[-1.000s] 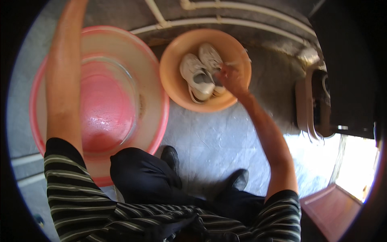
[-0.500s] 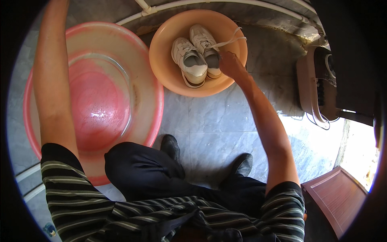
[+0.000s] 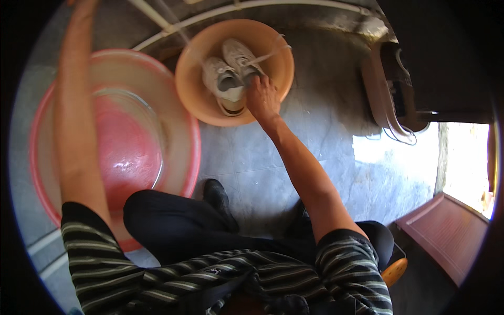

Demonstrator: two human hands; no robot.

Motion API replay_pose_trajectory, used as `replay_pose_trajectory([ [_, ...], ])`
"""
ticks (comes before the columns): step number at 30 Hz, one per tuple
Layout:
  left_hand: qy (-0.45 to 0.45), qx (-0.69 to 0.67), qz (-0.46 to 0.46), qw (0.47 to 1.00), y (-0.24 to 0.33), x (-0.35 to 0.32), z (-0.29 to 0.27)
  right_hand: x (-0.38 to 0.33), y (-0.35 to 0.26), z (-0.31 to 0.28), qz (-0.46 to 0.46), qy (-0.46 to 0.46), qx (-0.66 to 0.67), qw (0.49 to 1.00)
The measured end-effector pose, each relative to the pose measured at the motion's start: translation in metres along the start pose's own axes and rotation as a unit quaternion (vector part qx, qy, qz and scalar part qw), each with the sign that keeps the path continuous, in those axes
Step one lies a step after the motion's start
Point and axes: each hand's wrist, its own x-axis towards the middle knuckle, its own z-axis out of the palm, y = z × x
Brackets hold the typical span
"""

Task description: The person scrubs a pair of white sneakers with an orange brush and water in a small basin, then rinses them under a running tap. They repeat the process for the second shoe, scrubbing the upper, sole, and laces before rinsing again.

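Observation:
Two white sneakers with grey insides sit side by side in an orange basin [image 3: 185, 86]. My right hand [image 3: 262, 98] lies over the heel of the right sneaker [image 3: 239, 54], its fingers bent at the shoe's opening. That hand hides most of the heel. The left sneaker [image 3: 215, 71] rests beside it, untouched. A pale lace [image 3: 268, 54] trails from the right sneaker toward the basin's right rim. My left hand [image 3: 86, 3] is raised at the top edge, mostly cut off and blurred, so its fingers cannot be made out.
A large red and beige basin [image 3: 192, 152] stands on the grey tiled floor at left, beneath my left arm. White pipes [image 3: 226, 9] run along the wall behind. At right are a beige appliance [image 3: 375, 86] with a cord and a reddish-brown panel [image 3: 446, 231]. A pale streak slants toward the orange basin.
The view has shifted, moving both basins leftward in the picture. My right hand has gone from beside the right sneaker's lace to over its heel. A pale streak now shows above the orange basin.

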Motion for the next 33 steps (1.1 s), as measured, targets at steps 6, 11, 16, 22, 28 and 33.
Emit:
replay_pose_trajectory([
  [6,0.250,-0.091,0.073,0.961,-0.018,-0.067,0.018,-0.043,-0.030,-0.016,-0.086,-0.097,0.030,0.991],
  [11,0.173,-0.037,-0.134,0.975,-0.008,-0.137,0.094,-0.076,-0.040,-0.033,-0.110,-0.074,0.041,0.990],
  [16,-0.452,0.033,-0.075,0.888,0.007,-0.232,0.124,-0.084,-0.035,-0.035,-0.167,-0.001,0.058,0.984],
  [22,-0.567,0.152,0.006,0.810,0.022,-0.297,0.123,-0.083,-0.023,-0.046,-0.224,-0.052,0.077,0.970],
  [28,-0.511,0.103,0.189,0.832,0.031,-0.337,0.135,-0.086,-0.013,-0.043,-0.295,-0.154,0.018,0.943],
  [33,-0.630,0.048,0.066,0.772,0.056,-0.336,0.135,-0.099,-0.009,-0.055,-0.316,-0.251,0.027,0.914],
])
